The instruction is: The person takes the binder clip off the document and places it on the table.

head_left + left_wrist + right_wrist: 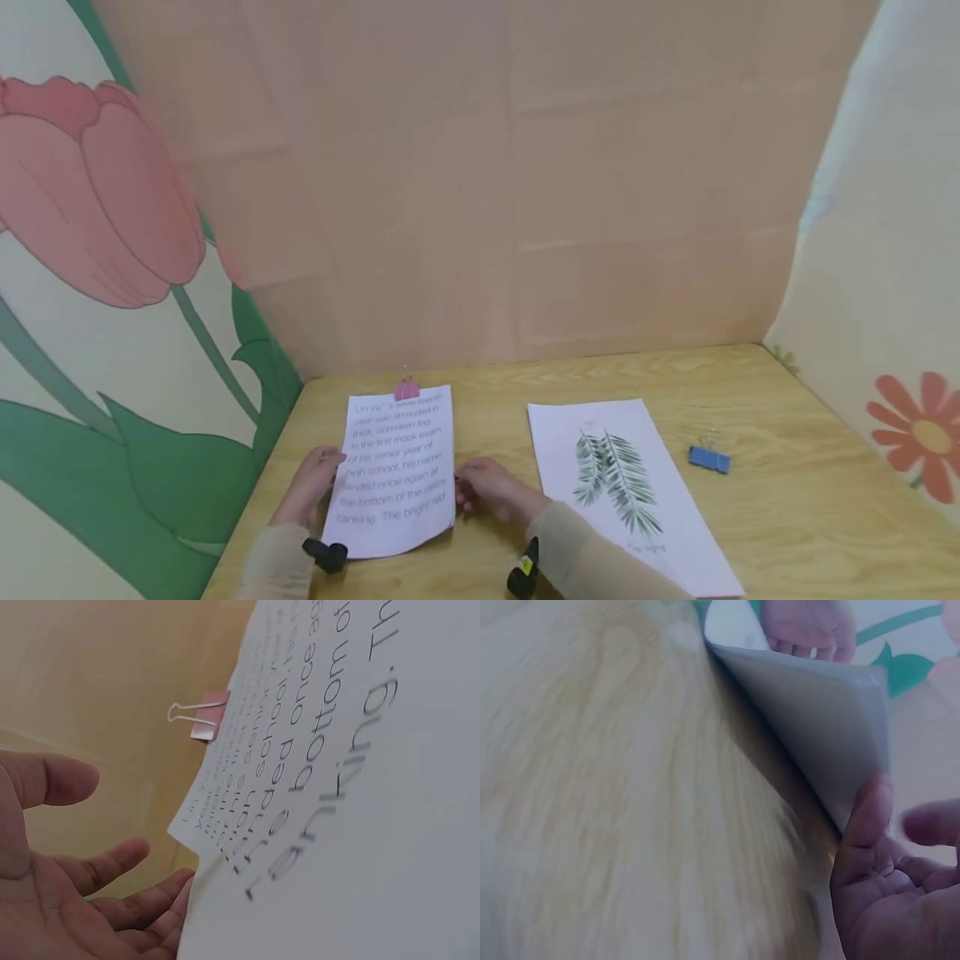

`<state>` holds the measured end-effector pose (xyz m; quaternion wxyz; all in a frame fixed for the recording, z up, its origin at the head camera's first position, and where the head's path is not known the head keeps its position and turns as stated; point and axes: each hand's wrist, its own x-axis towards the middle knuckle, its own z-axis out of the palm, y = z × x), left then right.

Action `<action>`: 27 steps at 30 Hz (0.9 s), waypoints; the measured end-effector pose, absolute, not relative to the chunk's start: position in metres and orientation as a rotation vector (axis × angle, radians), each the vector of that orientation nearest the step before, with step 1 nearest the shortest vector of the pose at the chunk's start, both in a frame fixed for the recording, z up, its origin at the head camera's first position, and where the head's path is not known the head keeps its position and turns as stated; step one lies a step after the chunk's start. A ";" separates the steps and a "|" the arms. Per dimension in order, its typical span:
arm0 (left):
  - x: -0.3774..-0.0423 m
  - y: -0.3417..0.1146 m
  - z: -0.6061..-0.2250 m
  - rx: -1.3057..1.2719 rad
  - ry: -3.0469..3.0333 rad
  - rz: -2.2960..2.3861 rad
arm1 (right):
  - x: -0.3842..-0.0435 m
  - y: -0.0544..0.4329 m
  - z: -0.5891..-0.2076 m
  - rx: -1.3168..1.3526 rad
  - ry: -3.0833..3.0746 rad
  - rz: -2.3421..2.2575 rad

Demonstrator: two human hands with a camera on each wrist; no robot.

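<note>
A stack of paper point(393, 475) printed with large text lies at the left of the table, a pink binder clip point(407, 389) on its far edge. My left hand point(311, 483) is at the stack's left side. In the left wrist view its fingers point(142, 904) touch the paper's edge, while the thumb stands apart. On the opposite side, my right hand point(487, 487) touches the right edge. The right wrist view shows the near right corner raised off the table against a finger point(870, 810), with the thumb away from the paper.
Right of my right hand lies a second white stack point(555, 442) printed with green leaves, partly under my right forearm. A blue binder clip point(709, 459) rests farther right on the wooden table point(795, 517). Walls enclose the left, back and right sides.
</note>
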<state>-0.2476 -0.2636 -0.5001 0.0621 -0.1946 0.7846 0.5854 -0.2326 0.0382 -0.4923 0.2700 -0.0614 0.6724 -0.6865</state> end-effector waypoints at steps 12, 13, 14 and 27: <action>-0.246 -0.263 -0.500 -0.536 2.227 1.892 | -0.248 0.051 -0.531 -0.166 1.972 -1.801; -0.245 -0.263 -0.501 -0.522 2.199 1.912 | -0.248 0.054 -0.531 -0.154 1.978 -1.804; -0.244 -0.262 -0.501 -0.506 2.178 1.929 | -0.248 0.056 -0.531 -0.144 1.983 -1.809; -0.240 -0.253 -0.514 -0.268 2.064 2.008 | -0.253 0.089 -0.520 -0.073 2.065 -1.816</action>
